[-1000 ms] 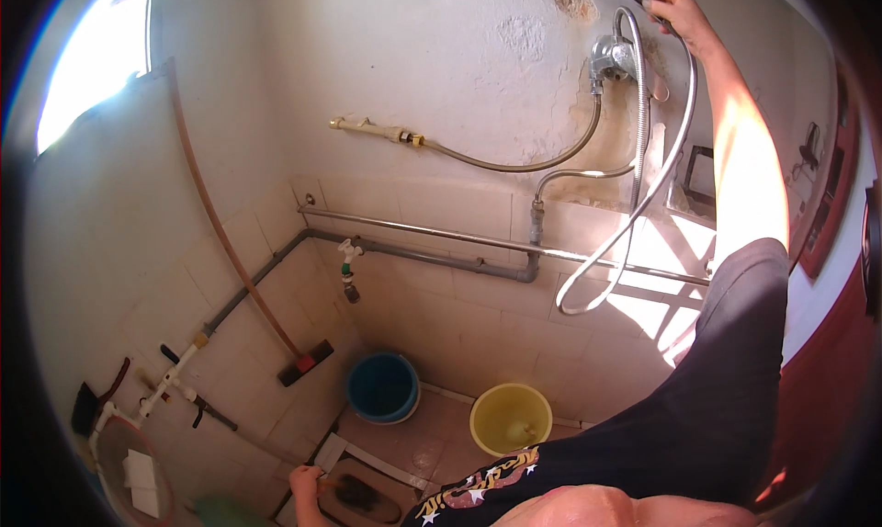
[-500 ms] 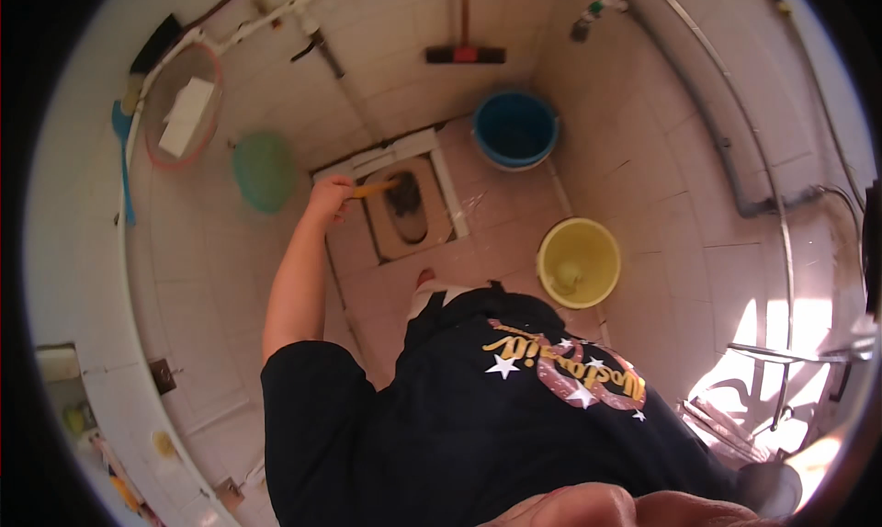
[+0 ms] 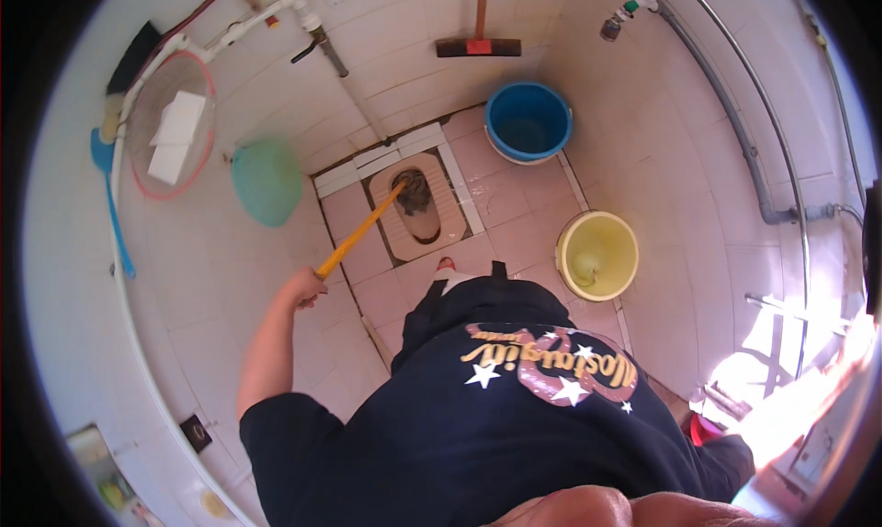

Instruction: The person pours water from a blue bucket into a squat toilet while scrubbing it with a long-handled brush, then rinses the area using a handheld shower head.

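My left hand [image 3: 301, 289] is closed around the yellow handle of a mop [image 3: 354, 239]. The handle slants up and to the right, toward the floor. At its far end a dark grey mop head [image 3: 415, 192] rests in the bowl of a squat toilet [image 3: 398, 228], covering the bowl's far part. Off to the right, my right arm reaches into strong sunlight. My right hand [image 3: 856, 345] is by the wall at the picture's edge, washed out by glare, so its fingers cannot be made out.
A blue bucket [image 3: 528, 123] and a yellow bucket [image 3: 597, 256] stand along the right wall. A broom [image 3: 478, 47] leans at the back. On the left wall hang a green basin [image 3: 266, 182], a pink-rimmed basin [image 3: 173, 123] and a blue brush [image 3: 115, 201]. Pipes [image 3: 749, 159] run down the right wall.
My left hand has moved back toward me and left, and more of the mop handle shows. My right arm has come into view at the right. The picture is brighter.
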The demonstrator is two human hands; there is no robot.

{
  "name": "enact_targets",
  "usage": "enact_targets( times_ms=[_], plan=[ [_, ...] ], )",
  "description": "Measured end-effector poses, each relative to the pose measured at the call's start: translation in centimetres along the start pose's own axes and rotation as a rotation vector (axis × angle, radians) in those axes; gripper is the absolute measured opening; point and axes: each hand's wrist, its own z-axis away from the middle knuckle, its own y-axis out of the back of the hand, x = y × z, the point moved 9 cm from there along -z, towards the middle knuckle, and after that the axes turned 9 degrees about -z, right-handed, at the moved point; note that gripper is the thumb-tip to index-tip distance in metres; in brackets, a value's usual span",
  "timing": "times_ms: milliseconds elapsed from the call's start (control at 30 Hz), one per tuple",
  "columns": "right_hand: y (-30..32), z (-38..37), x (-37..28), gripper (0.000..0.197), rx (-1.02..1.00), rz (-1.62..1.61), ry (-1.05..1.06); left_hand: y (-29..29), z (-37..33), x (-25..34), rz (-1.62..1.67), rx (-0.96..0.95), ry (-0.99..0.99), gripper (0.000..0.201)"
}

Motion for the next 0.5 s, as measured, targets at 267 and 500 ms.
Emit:
enact_targets(
  times_ms=[267,500],
  plan=[
    [-34.9,16.7,-7.2,0.015,-0.760,-0.115,0.109,20.2,12.0,7.4,-0.636,0.249,-0.092,0.027],
    [-46.8,31.4,-5.8,0.012,-1.179,-0.111,0.092,18.9,11.1,9.6,-0.927,0.430,-0.423,0.015]
  ],
)
